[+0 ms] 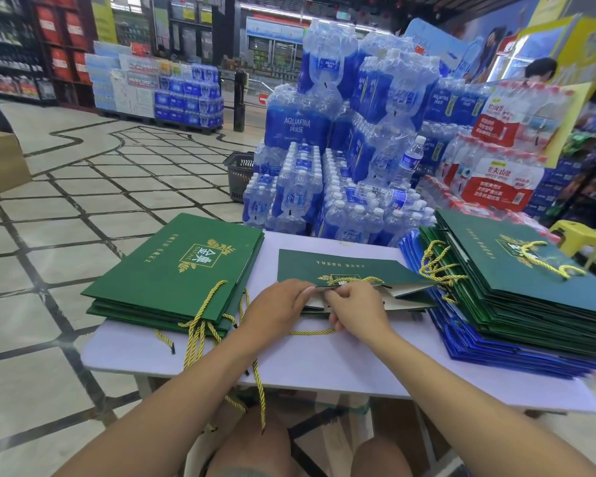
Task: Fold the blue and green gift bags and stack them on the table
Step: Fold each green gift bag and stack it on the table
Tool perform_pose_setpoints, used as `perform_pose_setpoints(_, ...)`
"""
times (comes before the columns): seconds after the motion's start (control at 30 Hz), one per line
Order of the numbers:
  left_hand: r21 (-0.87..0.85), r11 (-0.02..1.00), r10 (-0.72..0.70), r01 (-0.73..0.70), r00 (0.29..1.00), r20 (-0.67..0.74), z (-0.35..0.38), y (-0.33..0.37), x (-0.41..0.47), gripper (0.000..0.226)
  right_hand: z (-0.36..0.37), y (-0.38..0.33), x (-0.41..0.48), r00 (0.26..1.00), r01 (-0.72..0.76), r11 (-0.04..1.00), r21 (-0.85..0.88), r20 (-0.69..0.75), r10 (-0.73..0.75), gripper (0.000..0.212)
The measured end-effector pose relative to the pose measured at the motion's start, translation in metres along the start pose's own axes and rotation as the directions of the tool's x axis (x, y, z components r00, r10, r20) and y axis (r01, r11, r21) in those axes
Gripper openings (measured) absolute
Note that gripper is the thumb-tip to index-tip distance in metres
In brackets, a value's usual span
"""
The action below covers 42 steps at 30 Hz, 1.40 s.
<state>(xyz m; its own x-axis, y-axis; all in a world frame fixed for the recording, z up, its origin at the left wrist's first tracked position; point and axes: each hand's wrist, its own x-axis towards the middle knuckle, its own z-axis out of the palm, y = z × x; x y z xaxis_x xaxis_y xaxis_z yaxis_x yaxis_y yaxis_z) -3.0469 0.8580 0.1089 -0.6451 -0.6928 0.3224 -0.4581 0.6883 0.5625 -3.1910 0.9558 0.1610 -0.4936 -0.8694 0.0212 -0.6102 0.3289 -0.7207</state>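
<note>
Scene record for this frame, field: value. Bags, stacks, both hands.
in work: green bag, lying mid-table, mouth toward the person, white inside showing
left hand: grips the bag's near edge
right hand: pinches the same edge
left stack: flat green bags, yellow cord handles hanging over the table edge
right stack: green bags on top of blue bags
table: pale top, holds all three
behind: water bottle packs
</note>
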Motion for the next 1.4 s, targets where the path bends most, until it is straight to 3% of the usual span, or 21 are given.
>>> perform_pose_setpoints(0.07, 0.005, 1.000, -0.005, 0.005, 1.000, 0.004, -0.001, 0.000, 0.001, 0.035, 0.000, -0.002, -0.004, 0.995, -0.086, 0.989, 0.122, 0.064, 0.079, 0.026)
perform_pose_setpoints(0.17, -0.015, 0.999, 0.030, -0.030, 1.000, 0.005, -0.003, 0.003, 0.000, 0.036, -0.006, -0.007, -0.010, 0.944, -0.255, 0.938, 0.236, 0.269, 0.189, 0.024)
perform_pose_setpoints(0.2, -0.006, 0.999, 0.049, -0.049, 0.999, 0.001, -0.003, 0.004, -0.001, 0.035, -0.011, -0.009, -0.011, 0.946, -0.249, 0.929, 0.273, 0.273, 0.174, 0.027)
perform_pose_setpoints(0.27, 0.037, 0.997, 0.062, -0.062, 0.998, -0.003, -0.001, 0.003, -0.002, 0.037, -0.021, -0.008, -0.005, 0.994, -0.063, 0.964, 0.256, 0.105, 0.037, 0.029)
perform_pose_setpoints(0.3, 0.058, 0.997, 0.053, -0.053, 0.999, 0.003, 0.000, 0.003, -0.002, 0.038, -0.028, -0.004, 0.002, 0.996, 0.084, 0.993, 0.080, -0.019, -0.083, 0.025)
perform_pose_setpoints(0.33, 0.072, 0.996, 0.048, -0.048, 0.999, 0.006, 0.000, 0.002, -0.002, 0.038, -0.035, 0.002, 0.007, 0.975, 0.194, 0.954, -0.230, -0.067, -0.214, 0.022)
perform_pose_setpoints(0.37, 0.082, 0.996, 0.044, -0.044, 0.999, 0.009, 0.000, 0.002, -0.002, 0.038, -0.040, 0.009, 0.013, 0.954, 0.251, 0.828, -0.502, -0.014, -0.298, 0.025)
perform_pose_setpoints(0.4, 0.092, 0.995, 0.047, -0.048, 0.999, 0.012, 0.000, 0.001, -0.002, 0.038, -0.043, 0.013, 0.019, 0.950, 0.281, 0.715, -0.640, 0.079, -0.302, 0.028)
perform_pose_setpoints(0.43, 0.104, 0.993, 0.052, -0.054, 0.998, 0.020, -0.001, 0.002, -0.003, 0.038, -0.048, 0.014, 0.025, 0.951, 0.303, 0.695, -0.652, 0.167, -0.259, 0.024)
perform_pose_setpoints(0.57, 0.108, 0.992, 0.061, -0.062, 0.998, 0.014, -0.001, 0.004, -0.004, 0.037, -0.071, -0.002, 0.049, 0.905, 0.278, 0.936, -0.218, 0.387, -0.179, 0.009)
perform_pose_setpoints(0.7, 0.171, 0.981, 0.082, -0.085, 0.996, 0.029, -0.001, 0.003, -0.005, 0.039, -0.084, -0.020, 0.087, 0.868, 0.148, 0.988, 0.031, 0.474, -0.145, 0.013)
perform_pose_setpoints(0.83, 0.214, 0.970, 0.106, -0.113, 0.993, 0.047, -0.001, 0.001, -0.005, 0.047, -0.061, -0.015, 0.125, 0.930, 0.125, 0.989, -0.076, 0.356, -0.090, 0.017)
perform_pose_setpoints(1.0, 0.239, 0.961, 0.127, -0.136, 0.990, 0.055, 0.000, -0.002, -0.004, 0.044, -0.034, 0.016, 0.153, 0.935, 0.068, 0.979, -0.193, 0.354, 0.005, 0.023)
perform_pose_setpoints(1.2, 0.175, 0.979, 0.090, -0.100, 0.994, 0.065, -0.001, -0.003, 0.000, 0.038, -0.028, 0.025, 0.156, 0.954, 0.073, 0.990, -0.122, 0.298, -0.034, 0.020)
perform_pose_setpoints(1.33, 0.311, 0.931, 0.163, -0.190, 0.981, 0.109, -0.005, 0.004, 0.008, 0.035, -0.040, 0.011, 0.128, 0.944, 0.267, 0.919, -0.291, 0.272, -0.188, 0.030)
perform_pose_setpoints(1.4, 0.423, 0.881, 0.205, -0.213, 0.977, 0.065, -0.009, 0.008, 0.013, 0.034, -0.049, 0.002, 0.102, 0.903, 0.382, 0.879, -0.286, 0.317, -0.289, 0.038)
